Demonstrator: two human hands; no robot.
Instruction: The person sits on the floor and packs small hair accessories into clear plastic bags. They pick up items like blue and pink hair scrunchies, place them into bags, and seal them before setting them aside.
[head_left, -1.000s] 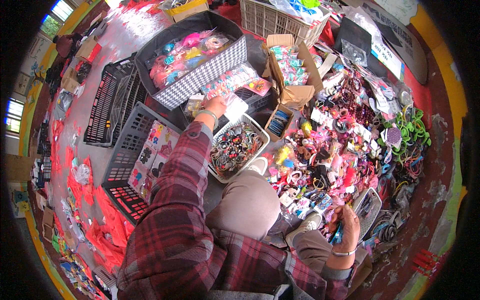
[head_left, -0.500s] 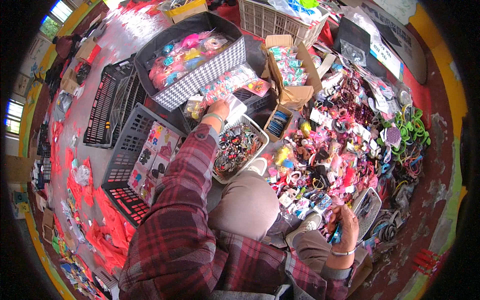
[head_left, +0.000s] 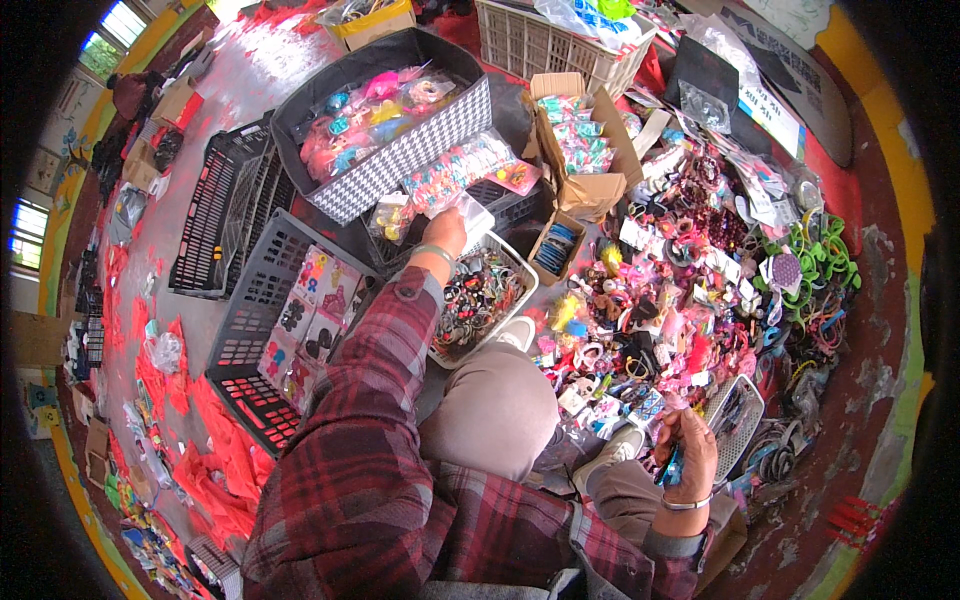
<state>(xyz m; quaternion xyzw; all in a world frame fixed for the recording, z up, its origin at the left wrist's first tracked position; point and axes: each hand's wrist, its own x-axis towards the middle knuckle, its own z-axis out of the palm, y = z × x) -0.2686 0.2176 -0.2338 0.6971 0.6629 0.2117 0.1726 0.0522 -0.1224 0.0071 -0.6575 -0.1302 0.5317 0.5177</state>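
My left hand (head_left: 447,232) reaches over the far left corner of a white basket (head_left: 527,283). Its fingers look curled, and what they hold, if anything, is hidden. Against it lies a flat white piece (head_left: 476,214), and beyond that a clear bag of pastel hair ties (head_left: 455,172). Dark and coloured hair ties (head_left: 475,300) fill the basket. Low on the right, my right hand (head_left: 692,458) is raised, palm side partly showing, its fingers closed around a small shiny blue item (head_left: 674,468) whose kind I cannot make out. It is beside a grey basket (head_left: 748,430).
A large heap of hair accessories (head_left: 650,300) spreads to the right, with green bands (head_left: 815,260) at its edge. A houndstooth bin (head_left: 400,150), cardboard boxes (head_left: 620,150), a cream crate (head_left: 560,50) and black crates (head_left: 225,215) stand around. Red sheeting (head_left: 215,465) lies left.
My left hand has drawn slightly nearer and to the right, toward the basket. My right hand keeps its place with the blue item.
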